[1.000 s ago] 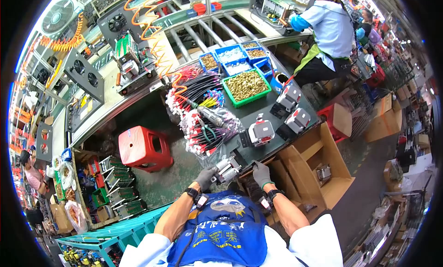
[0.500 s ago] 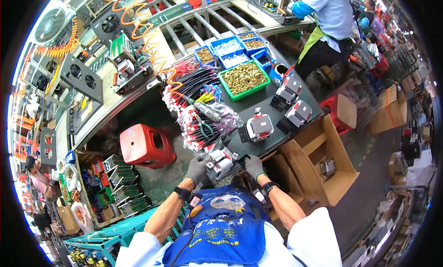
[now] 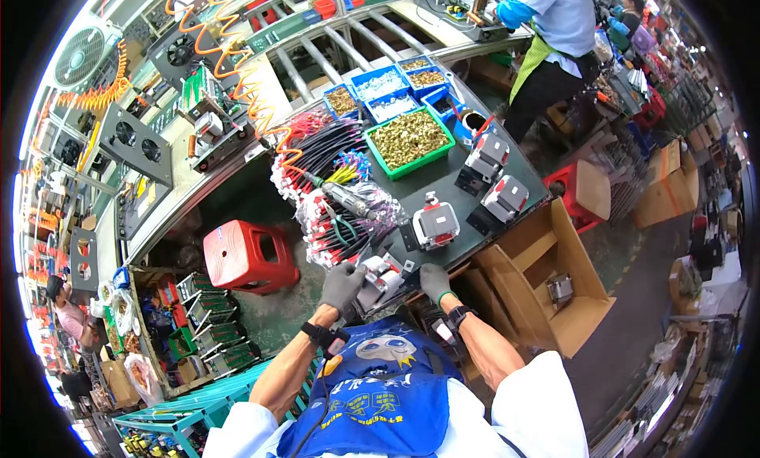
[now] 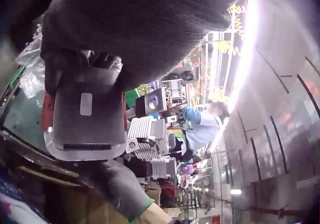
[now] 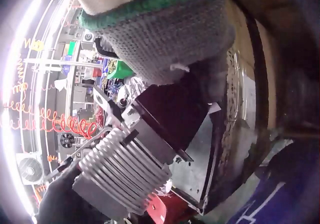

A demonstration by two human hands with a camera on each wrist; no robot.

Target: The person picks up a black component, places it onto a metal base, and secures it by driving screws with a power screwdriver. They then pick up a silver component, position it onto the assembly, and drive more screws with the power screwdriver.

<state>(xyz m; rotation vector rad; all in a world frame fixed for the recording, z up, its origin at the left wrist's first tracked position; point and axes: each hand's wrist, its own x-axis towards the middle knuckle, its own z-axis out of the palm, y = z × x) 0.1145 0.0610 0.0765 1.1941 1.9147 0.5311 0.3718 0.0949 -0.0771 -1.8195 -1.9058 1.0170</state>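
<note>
A transformer (image 3: 381,279) with silvery coil windings is held at the near edge of the dark bench. My left hand (image 3: 343,285), in a grey glove, grips its left side. In the left wrist view, that hand's fingers lie over the end of the transformer's grey block (image 4: 90,111), which has red strips along its sides. My gloved right hand (image 3: 435,282) holds the dark bracket side. The right wrist view shows the ribbed windings (image 5: 125,166) and a dark bracket plate (image 5: 172,111) below the glove cuff, with the right fingertips hidden.
On the bench lie several similar transformers (image 3: 436,224), a bundle of cables (image 3: 336,220), a power screwdriver (image 3: 348,198) and a green tray of brass fittings (image 3: 410,140). An open cardboard box (image 3: 546,272) stands right; a red stool (image 3: 245,254) stands left. Another person works further back.
The right hand has come in to the transformer's bracket side from slightly apart. The transformer has turned, with its grey block now showing more upward, and both hands have shifted slightly forward.
</note>
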